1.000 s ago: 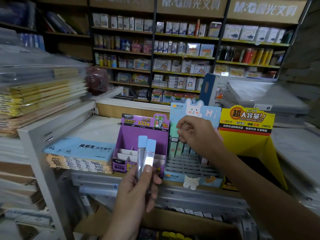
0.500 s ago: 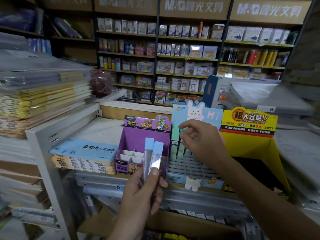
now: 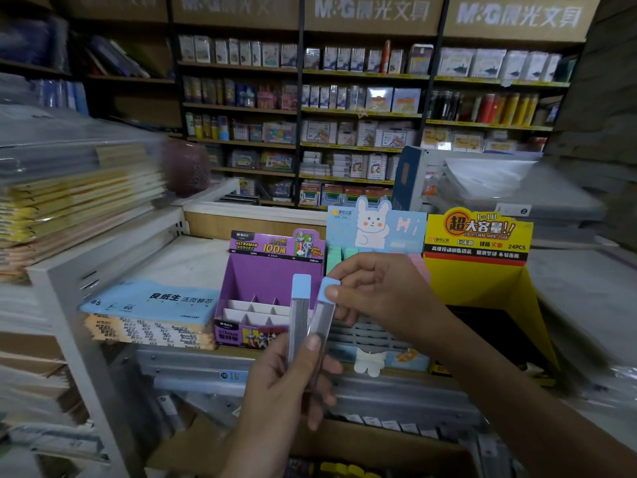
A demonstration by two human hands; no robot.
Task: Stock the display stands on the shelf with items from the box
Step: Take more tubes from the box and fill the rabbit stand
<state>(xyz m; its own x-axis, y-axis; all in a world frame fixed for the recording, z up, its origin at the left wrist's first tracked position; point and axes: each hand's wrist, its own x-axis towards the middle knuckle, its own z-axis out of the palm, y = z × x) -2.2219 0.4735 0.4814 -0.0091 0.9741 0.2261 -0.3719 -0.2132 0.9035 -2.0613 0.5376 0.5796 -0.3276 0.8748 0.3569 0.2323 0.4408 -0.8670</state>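
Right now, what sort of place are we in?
Most likely a stationery shop: wall shelves packed with boxed goods under M&G signs, printed display stands on the near shelf, paper packs stacked at left, and lead tubes in the left hand, one pinched by the right hand.

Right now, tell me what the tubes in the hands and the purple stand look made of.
Tubes: clear, glossy plastic, it seems; grey contents show through the walls, and the caps are opaque matte light blue. Purple stand: printed cardboard, probably; flat folded panels with thin white dividers.
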